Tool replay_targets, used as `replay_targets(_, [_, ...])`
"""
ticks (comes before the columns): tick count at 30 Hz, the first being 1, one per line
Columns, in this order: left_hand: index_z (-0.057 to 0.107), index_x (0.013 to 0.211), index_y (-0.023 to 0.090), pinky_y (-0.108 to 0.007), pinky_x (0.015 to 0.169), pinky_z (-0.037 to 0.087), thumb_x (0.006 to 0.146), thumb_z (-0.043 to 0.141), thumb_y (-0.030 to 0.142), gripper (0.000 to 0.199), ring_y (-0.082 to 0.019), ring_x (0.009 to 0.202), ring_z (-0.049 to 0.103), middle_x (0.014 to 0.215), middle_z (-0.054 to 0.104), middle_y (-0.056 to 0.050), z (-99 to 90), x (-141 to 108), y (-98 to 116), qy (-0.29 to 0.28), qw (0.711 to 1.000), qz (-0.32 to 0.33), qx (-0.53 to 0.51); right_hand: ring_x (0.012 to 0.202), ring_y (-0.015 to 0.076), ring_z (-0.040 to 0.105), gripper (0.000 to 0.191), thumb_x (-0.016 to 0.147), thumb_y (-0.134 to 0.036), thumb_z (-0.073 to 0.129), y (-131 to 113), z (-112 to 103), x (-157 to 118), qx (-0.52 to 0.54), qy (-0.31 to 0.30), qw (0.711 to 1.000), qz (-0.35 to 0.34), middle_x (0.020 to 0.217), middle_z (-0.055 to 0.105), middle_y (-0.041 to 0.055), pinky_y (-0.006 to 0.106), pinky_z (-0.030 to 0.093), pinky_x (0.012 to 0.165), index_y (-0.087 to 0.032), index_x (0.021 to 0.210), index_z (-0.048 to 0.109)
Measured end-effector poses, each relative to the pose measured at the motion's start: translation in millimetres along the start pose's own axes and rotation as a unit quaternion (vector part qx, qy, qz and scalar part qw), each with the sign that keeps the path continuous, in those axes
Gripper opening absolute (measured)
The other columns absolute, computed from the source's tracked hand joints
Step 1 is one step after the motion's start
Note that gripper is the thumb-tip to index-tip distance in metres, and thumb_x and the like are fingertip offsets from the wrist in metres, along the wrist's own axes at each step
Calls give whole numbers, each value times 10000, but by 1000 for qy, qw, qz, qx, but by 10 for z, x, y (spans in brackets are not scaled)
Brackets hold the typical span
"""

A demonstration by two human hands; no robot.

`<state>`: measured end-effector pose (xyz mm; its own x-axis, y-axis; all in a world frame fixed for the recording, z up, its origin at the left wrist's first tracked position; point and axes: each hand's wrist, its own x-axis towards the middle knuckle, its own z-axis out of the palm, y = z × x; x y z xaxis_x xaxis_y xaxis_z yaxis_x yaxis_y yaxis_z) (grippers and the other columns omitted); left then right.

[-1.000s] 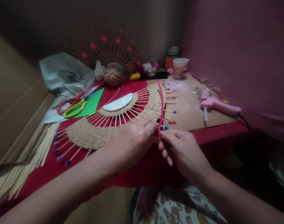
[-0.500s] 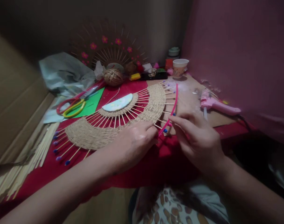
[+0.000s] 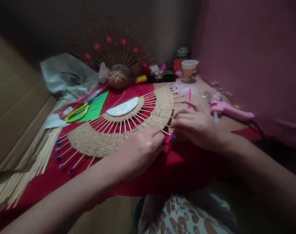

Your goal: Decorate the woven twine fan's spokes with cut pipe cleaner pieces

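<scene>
A woven half-round fan (image 3: 96, 141) with thin stick ribs lies on the red cloth, blue and purple tips on some ribs. A pale blue half-disc (image 3: 123, 107) sits at its centre. My left hand (image 3: 148, 146) is closed at the fan's near edge, pinching the lower end of a bright pink strip (image 3: 190, 97). Bent fingers of my right hand (image 3: 191, 125) press round the strip's middle at the right-hand ribs and hide that part. The strip's upper end sticks up beyond my right fingers.
Scissors (image 3: 77, 112) lie on green paper at the left, near loose sticks (image 3: 31, 169). A twine ball (image 3: 118, 79) and paper cup (image 3: 189, 70) stand behind. A pink glue gun (image 3: 232, 110) rests at the right.
My right hand has moved up and left over the pink strip, covering its middle. The strip's upper end has shifted slightly right. My left hand has hardly moved.
</scene>
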<state>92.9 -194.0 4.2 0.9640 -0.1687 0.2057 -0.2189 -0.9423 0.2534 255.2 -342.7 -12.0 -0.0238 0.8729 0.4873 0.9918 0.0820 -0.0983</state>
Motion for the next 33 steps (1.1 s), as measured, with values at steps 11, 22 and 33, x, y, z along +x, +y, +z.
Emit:
replay_targets(11, [580, 795, 127, -264, 649, 417, 929, 420, 216, 227, -135, 715, 482, 773, 545, -39, 33, 6, -6, 6, 1000, 0, 5, 732, 172, 523, 140, 890, -211, 489, 48, -81, -4, 74, 8, 997, -29, 758, 574, 64, 321, 422, 723, -135, 869, 604])
replay_targets(22, [572, 812, 125, -276, 671, 434, 930, 432, 216, 204, -130, 732, 501, 786, 561, -36, 95, 6, -44, 39, 999, 22, 6, 601, 133, 488, 149, 868, -152, 529, -160, -145, -69, -34, 97, 994, -36, 640, 578, 24, 277, 351, 567, -163, 808, 665])
replay_targets(33, [568, 879, 116, -272, 687, 442, 931, 433, 181, 158, -129, 765, 506, 829, 564, -49, 82, -4, -69, 55, 998, 40, 8, 573, 130, 612, 234, 844, -83, 530, -624, 91, -390, 78, 142, 980, 117, 684, 696, 54, 251, 474, 558, -80, 1037, 663])
